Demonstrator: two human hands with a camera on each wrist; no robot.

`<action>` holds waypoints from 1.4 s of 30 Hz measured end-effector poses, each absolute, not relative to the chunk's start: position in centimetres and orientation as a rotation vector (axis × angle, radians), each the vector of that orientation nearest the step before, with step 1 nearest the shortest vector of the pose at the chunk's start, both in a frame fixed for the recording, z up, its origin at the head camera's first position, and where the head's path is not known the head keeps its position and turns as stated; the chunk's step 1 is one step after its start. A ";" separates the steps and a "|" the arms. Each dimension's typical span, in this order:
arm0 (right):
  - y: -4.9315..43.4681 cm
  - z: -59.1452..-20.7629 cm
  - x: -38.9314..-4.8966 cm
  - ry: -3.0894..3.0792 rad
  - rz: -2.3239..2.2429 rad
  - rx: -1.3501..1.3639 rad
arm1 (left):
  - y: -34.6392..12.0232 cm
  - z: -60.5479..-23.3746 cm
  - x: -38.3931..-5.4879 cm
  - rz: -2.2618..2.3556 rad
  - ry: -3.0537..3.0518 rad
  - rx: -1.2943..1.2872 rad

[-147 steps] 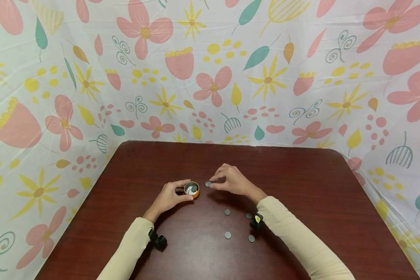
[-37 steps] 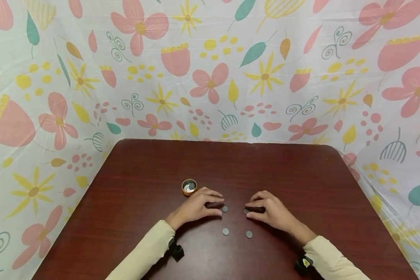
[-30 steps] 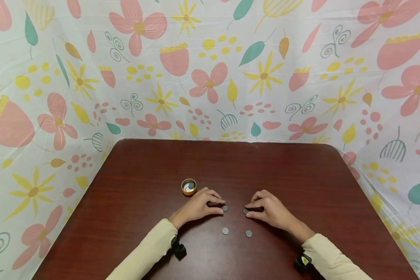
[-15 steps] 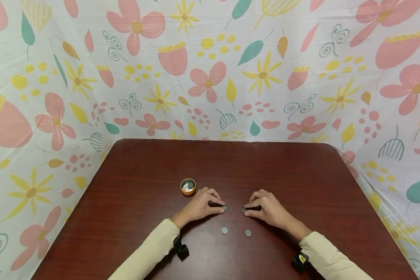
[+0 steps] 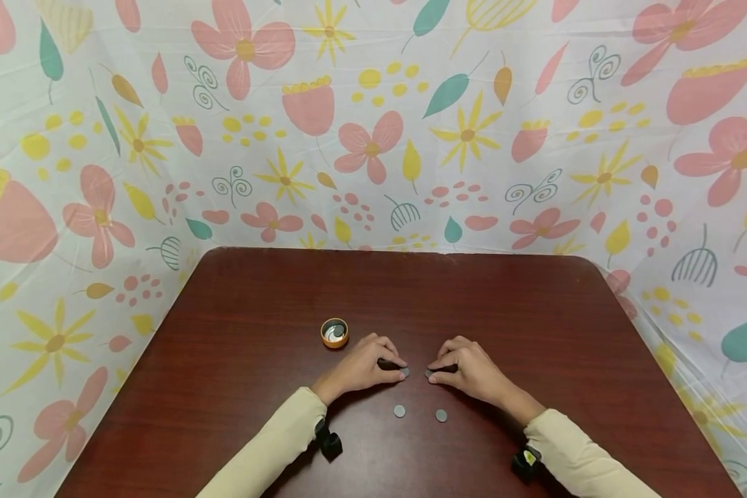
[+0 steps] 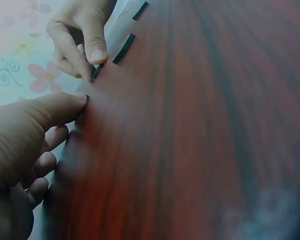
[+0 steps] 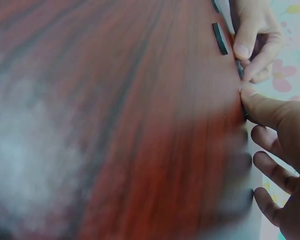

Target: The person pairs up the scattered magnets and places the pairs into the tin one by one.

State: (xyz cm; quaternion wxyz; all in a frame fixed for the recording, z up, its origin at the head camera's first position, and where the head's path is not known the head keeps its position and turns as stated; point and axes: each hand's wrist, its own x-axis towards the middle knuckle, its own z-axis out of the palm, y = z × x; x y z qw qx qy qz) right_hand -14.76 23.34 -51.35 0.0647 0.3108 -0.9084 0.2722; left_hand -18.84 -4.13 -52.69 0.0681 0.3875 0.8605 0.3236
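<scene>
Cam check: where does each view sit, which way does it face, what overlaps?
Head: worn on the head, facing forward and down at the table, cup and flowered sheet; left hand, right hand and both sleeves show.
Left wrist: on that wrist, looking across the table; left hand large at frame left, right hand at top.
Right wrist: on that wrist, looking across the table; right hand large at frame right, left hand at top.
Shared: both wrist views catch both hands and two loose discs.
</scene>
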 end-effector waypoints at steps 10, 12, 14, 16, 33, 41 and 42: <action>22.4 -51.0 -15.0 -2.751 0.812 0.959 | -3.3 -52.5 -18.9 0.977 2.583 1.178; 22.2 -51.0 -15.1 -2.755 0.816 0.959 | -3.0 -52.6 -19.0 0.976 2.585 1.183; 22.0 -51.1 -15.1 -2.760 0.824 0.965 | -2.9 -52.6 -18.9 0.981 2.584 1.190; 21.9 -51.1 -15.1 -2.763 0.830 0.974 | -2.8 -52.7 -18.9 0.978 2.591 1.193; 21.9 -51.4 -14.9 -2.759 0.832 0.967 | -2.9 -52.9 -18.8 0.968 2.577 1.170; 22.0 -51.4 -14.8 -2.749 0.830 0.955 | -3.1 -52.4 -18.7 0.983 2.551 1.150; 22.0 -51.4 -14.9 -2.754 0.826 0.953 | -3.3 -52.2 -18.7 0.983 2.549 1.152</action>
